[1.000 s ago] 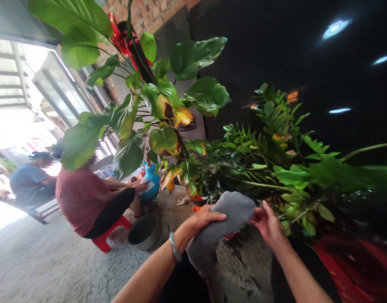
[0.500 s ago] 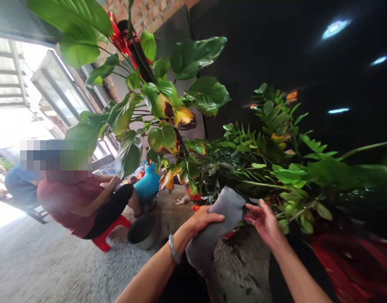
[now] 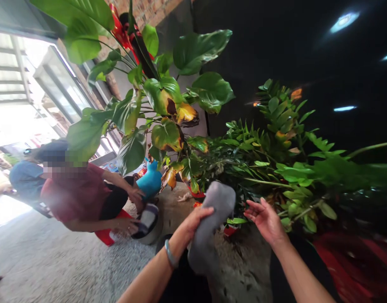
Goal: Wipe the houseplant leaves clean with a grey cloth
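Note:
A long grey cloth (image 3: 212, 223) with a soft, slightly blurred outline hangs in front of me. My left hand (image 3: 195, 221), with a pale bangle at its wrist, grips the cloth by its left edge, thumb on top. My right hand (image 3: 265, 221) is to the right of the cloth, apart from it, palm turned up and fingers spread with nothing in them. Beyond the hands, green leafy plants (image 3: 253, 168) grow close by. Part of a red pot (image 3: 230, 230) shows just past the cloth.
At left, a person in a dark red top (image 3: 82, 198) sits on a red stool (image 3: 106, 236), a hand near a dark-and-pale item (image 3: 148, 216) over a grey bucket (image 3: 153, 235). A blue animal-shaped object (image 3: 150, 181) stands behind. A large plant with yellowing leaves (image 3: 166, 134) spreads ahead.
The cloth's upper end has moved left, away from my right hand, which stays open. The seated person has leaned and reached down, and the dark-and-pale item now shows over the bucket.

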`<state>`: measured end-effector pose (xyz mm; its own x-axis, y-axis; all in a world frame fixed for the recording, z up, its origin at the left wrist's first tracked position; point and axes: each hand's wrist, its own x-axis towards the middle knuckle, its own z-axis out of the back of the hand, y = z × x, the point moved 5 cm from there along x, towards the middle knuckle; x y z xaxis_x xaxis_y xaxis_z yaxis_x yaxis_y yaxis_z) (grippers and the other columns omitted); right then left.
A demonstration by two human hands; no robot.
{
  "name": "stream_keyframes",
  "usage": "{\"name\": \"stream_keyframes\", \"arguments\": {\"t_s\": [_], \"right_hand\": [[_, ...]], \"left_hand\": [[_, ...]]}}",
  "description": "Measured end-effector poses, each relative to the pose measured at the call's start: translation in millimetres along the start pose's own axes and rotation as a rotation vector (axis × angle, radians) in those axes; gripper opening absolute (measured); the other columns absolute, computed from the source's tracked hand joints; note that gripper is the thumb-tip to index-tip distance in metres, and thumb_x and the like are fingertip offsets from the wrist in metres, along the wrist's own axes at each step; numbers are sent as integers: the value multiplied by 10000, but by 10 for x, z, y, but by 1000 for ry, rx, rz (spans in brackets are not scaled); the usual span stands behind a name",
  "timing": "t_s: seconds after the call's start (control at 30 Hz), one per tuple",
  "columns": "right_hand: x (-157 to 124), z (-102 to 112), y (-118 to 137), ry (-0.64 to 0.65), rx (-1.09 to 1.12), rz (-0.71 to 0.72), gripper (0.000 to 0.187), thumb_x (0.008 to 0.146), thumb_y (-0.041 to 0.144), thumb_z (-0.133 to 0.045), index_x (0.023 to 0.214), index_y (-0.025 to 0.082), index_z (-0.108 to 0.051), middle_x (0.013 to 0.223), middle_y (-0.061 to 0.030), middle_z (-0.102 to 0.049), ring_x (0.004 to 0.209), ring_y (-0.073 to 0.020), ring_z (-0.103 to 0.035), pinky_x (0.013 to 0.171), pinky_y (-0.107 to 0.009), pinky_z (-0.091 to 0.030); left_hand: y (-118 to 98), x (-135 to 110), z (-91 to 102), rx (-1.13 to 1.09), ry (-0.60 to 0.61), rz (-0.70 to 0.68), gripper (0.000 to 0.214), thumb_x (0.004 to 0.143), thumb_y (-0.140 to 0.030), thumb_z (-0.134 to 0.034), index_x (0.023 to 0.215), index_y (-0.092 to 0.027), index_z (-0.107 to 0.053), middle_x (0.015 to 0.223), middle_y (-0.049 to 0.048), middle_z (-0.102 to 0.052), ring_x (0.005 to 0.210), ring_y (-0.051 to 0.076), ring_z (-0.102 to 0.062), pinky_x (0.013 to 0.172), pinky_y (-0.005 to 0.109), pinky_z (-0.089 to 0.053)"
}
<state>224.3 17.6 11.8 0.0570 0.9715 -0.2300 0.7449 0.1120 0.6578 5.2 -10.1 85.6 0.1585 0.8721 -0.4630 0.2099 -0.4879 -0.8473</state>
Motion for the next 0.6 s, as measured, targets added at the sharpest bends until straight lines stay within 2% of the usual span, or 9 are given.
{"name": "stream_keyframes", "arguments": {"t_s": [0.07, 0.13, 0.17, 0.27, 0.33, 0.4, 0.47, 0.53, 0.6], "right_hand": [[-11, 15, 20, -10, -3, -10, 303, 698, 498, -745, 650, 200, -772, 653, -85, -754, 576, -215, -655, 676, -391, -526], [-14, 13, 35, 9, -11, -11, 305, 698, 504, -741, 652, 204, -772, 672, -95, -761, 605, -227, -664, 689, -399, -525], [-12, 6, 38, 24, -15, -5, 302, 697, 508, -741, 658, 210, -772, 690, -98, -767, 624, -235, -670, 700, -407, -525], [-4, -20, 21, 54, -18, 15, 302, 683, 516, -753, 687, 215, -775, 733, -101, -777, 657, -243, -677, 724, -419, -525], [-1, -35, -5, 59, -13, 13, 291, 679, 505, -762, 691, 214, -775, 731, -94, -775, 644, -237, -674, 733, -421, -526], [-5, -40, -20, 52, -14, 3, 269, 688, 489, -761, 683, 220, -770, 724, -83, -774, 630, -233, -669, 733, -424, -528], [-14, -34, -10, 43, -19, -2, 271, 695, 488, -754, 684, 219, -770, 726, -85, -774, 632, -235, -669, 722, -421, -531], [-26, -23, 20, 42, -26, -5, 295, 686, 501, -752, 695, 208, -776, 739, -102, -774, 645, -239, -671, 712, -415, -533], [-37, -12, 52, 43, -30, -10, 313, 669, 516, -752, 696, 205, -779, 737, -106, -773, 650, -239, -672, 708, -411, -535]], "left_hand": [[133, -104, 20, 91, 151, -17, 273, 514, -237, -851, 715, -106, -720, 619, 55, -711, 532, 153, -630, 512, 227, -480], [-23, -178, 72, 90, 174, -102, 264, 516, -217, -836, 741, -116, -742, 648, 54, -728, 538, 158, -629, 517, 232, -483], [-189, -190, 111, 41, 122, -161, 234, 539, -217, -820, 742, -131, -740, 636, 43, -726, 519, 154, -620, 503, 233, -481], [-744, -150, 218, -228, -142, -338, 115, 690, -275, -738, 729, -180, -687, 568, 3, -693, 455, 140, -593, 469, 234, -483], [-891, -82, 216, -354, -273, -358, 152, 813, -319, -642, 728, -194, -643, 522, -19, -659, 415, 126, -571, 460, 227, -484], [-731, -6, 153, -324, -312, -220, 233, 891, -322, -557, 722, -178, -630, 478, -12, -628, 370, 123, -541, 421, 222, -461], [-327, 13, 107, -211, -294, 7, 290, 912, -292, -528, 691, -140, -638, 448, 25, -613, 339, 135, -525, 379, 231, -435], [90, -45, 127, -141, -251, 156, 269, 880, -255, -569, 663, -116, -646, 450, 55, -618, 346, 146, -540, 378, 237, -440], [274, -133, 193, -136, -193, 123, 165, 797, -234, -679, 680, -121, -658, 495, 50, -651, 394, 144, -580, 415, 225, -466]]}}
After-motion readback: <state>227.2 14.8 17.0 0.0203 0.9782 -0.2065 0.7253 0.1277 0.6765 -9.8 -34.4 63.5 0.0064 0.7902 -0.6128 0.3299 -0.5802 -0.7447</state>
